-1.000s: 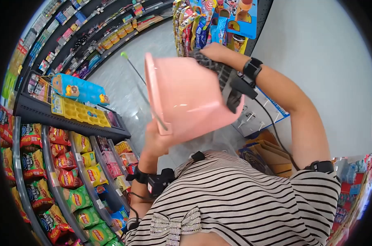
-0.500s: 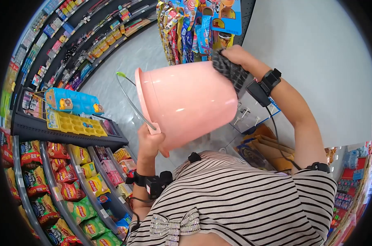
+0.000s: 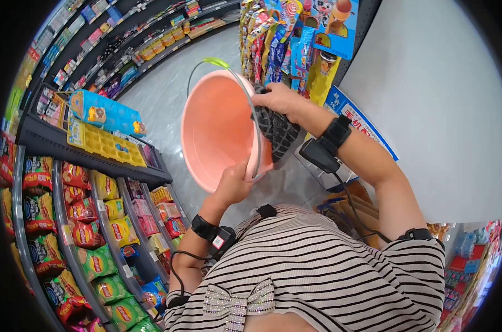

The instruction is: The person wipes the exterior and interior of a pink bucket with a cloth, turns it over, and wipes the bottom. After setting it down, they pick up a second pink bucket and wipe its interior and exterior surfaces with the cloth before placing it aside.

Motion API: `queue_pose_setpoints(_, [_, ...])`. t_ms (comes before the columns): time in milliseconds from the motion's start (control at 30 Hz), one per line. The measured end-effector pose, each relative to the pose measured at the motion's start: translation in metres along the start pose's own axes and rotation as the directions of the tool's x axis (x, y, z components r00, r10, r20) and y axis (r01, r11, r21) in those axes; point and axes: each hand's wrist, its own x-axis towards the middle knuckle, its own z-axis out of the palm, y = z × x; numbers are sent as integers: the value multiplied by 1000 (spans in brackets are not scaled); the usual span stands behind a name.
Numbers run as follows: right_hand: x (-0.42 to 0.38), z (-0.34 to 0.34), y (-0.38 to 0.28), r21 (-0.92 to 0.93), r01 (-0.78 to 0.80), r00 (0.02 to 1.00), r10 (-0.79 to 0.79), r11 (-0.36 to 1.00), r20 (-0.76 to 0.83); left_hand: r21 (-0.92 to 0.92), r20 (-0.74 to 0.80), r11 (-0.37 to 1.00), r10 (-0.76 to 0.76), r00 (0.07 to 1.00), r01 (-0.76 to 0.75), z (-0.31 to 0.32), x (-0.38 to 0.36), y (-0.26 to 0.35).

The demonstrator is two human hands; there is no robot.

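Bucket (image 3: 215, 130): pink smooth plastic, round | left hand (image 3: 234, 185) grips rim | right hand (image 3: 281, 99) clutches dark waffle-textured cloth (image 3: 276, 133)

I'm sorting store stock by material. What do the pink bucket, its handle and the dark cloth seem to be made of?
The pink bucket looks like moulded plastic, smooth with a soft sheen inside. Its handle seems to be thin metal wire with a green, probably plastic, grip on top. The dark cloth in the right hand appears to be woven or knitted fabric with a grid texture.
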Motion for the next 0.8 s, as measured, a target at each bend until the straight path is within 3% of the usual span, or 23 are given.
queue_pose_setpoints(100, [2,10,8,34,23,1000,-23,999,7,12,-43,1000,24,999,-24,16,-9,-23])
queue_pose_setpoints(267, [9,23,34,-124,119,988,-130,985,-85,11,-8,1000,-15,1000,15,39,-20,-46])
queue_pose_setpoints(333, [1,25,38,15,53,997,-52,998,-64,-3,28,997,-79,996,79,43,-20,-45])
queue_pose_setpoints(433, [2,24,53,120,-9,998,17,993,-68,-87,342,996,5,940,26,22,-7,-39])
queue_pose_setpoints(533, [6,30,76,116,29,994,-16,993,-111,-49,77,987,-148,986,152,3,9,-39])
queue_pose_setpoints(600, [7,39,91,2,139,965,-135,990,-224,-440,-47,861,-304,952,253,-13,37,-10])
queue_pose_setpoints(667, [11,52,108,-206,218,891,-281,954,-357,-552,-72,765,-441,895,332,-17,64,23])
queue_pose_setpoints(700, [24,53,126,-199,232,909,-285,952,-305,-604,-81,712,-502,861,358,-15,72,31])
queue_pose_setpoints(767, [52,51,152,-180,258,935,-292,949,-203,-515,-241,802,-475,846,303,-4,74,27])
queue_pose_setpoints(800, [13,49,114,-236,215,912,-281,948,-298,-462,-316,842,-451,835,280,0,75,23])
